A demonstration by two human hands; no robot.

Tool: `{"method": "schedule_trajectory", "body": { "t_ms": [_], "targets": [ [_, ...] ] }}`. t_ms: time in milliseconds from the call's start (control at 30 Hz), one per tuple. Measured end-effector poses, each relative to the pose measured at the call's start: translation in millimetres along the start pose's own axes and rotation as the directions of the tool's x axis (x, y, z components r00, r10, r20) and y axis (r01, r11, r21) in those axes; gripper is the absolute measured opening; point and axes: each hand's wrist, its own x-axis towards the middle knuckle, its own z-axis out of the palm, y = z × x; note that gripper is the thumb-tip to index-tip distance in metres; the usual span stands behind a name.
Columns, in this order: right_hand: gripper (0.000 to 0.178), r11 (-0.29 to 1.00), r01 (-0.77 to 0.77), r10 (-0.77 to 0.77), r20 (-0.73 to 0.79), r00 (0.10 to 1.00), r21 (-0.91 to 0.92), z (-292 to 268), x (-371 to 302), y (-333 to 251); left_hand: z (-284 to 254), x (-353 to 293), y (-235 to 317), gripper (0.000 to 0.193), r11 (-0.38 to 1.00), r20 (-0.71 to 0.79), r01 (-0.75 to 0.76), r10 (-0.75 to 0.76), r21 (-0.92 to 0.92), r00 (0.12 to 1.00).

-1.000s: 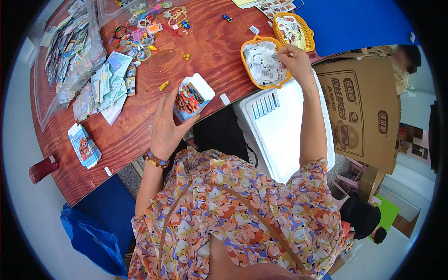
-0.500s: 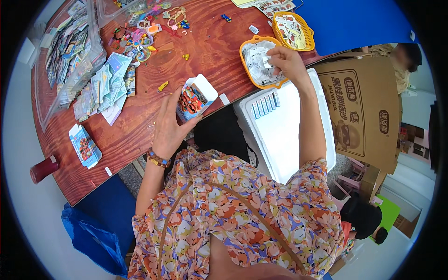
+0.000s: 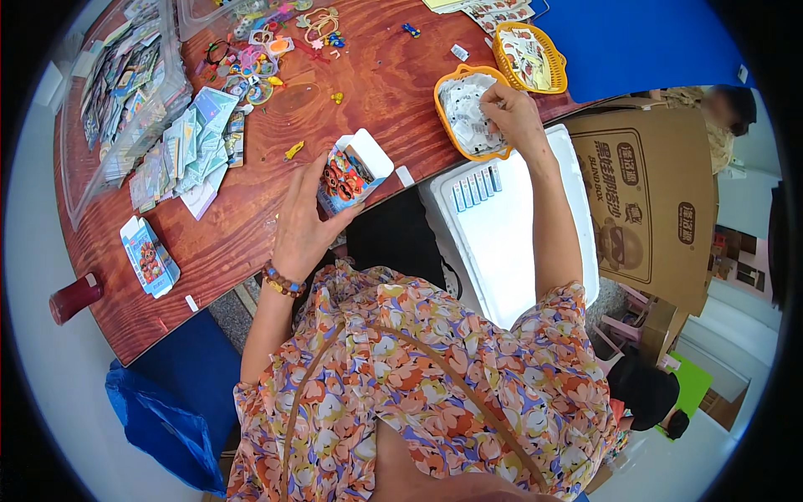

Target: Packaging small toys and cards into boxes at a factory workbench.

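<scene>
My left hand point(image 3: 303, 216) is wrapped round a small open carton point(image 3: 345, 179), blue with red cartoon figures, tilted at the table's near edge. The carton's white flap point(image 3: 370, 152) stands up, and the contents cannot be made out clearly. Over a yellow plastic basket point(image 3: 444, 115) is my right hand point(image 3: 517, 121), its thumb and fingers pinched together among small white packets point(image 3: 465, 99). Whatever the fingertips hold blends into the white packets.
A second yellow basket point(image 3: 561, 65) holds printed slips. Cards point(image 3: 196, 142) and plastic trinkets point(image 3: 261, 63) cover the left of the wooden table point(image 3: 251, 192). Another blue carton point(image 3: 150, 258) lies there. Right of me stand a white foam box point(image 3: 510, 251) and a large cardboard box point(image 3: 661, 201).
The white piece that showed at my right fingertips no longer stands out. That hand has stayed over the basket. My left hand still holds the carton, with the view shifted slightly.
</scene>
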Motion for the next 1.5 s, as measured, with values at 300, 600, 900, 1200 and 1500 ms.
{"method": "schedule_trajectory", "body": {
  "t_ms": [300, 600, 900, 1200, 1500],
  "targets": [
    [0.005, 0.9, -0.035, 0.053, -0.029, 0.998, 0.435, -10.3, 3.8, 5.6, 1.6, 0.9, -1.3, 0.078, 1.0, -0.006, -0.026, 0.026, 0.009, 1.0],
    [0.013, 0.833, -0.107, 0.12, 0.013, 0.993, 0.543, -16.2, 0.2, 0.5, 5.5, 5.4, 3.1, 0.079, 0.998, 0.022, -0.046, 0.045, 0.047, 0.999],
    [0.011, 0.832, 0.347, -0.363, -0.049, 0.93, 0.433, 24.2, -45.2, -79.7, 30.6, 31.2, 22.5, 0.078, 0.961, -0.027, -0.147, 0.158, 0.235, 0.987],
    [0.024, 0.958, 0.243, -0.265, 0.148, 0.953, 0.153, 34.2, -59.8, -106.2, 32.8, 31.1, 22.9, 0.076, 0.978, -0.076, -0.141, 0.154, 0.151, 0.985],
    [0.02, 0.864, 0.477, -0.473, -0.064, 0.879, 0.161, 72.3, -41.0, -96.4, 3.0, 56.4, -32.2, 0.072, 0.981, -0.277, -0.137, 0.171, 0.136, 0.946]
  ]
}}
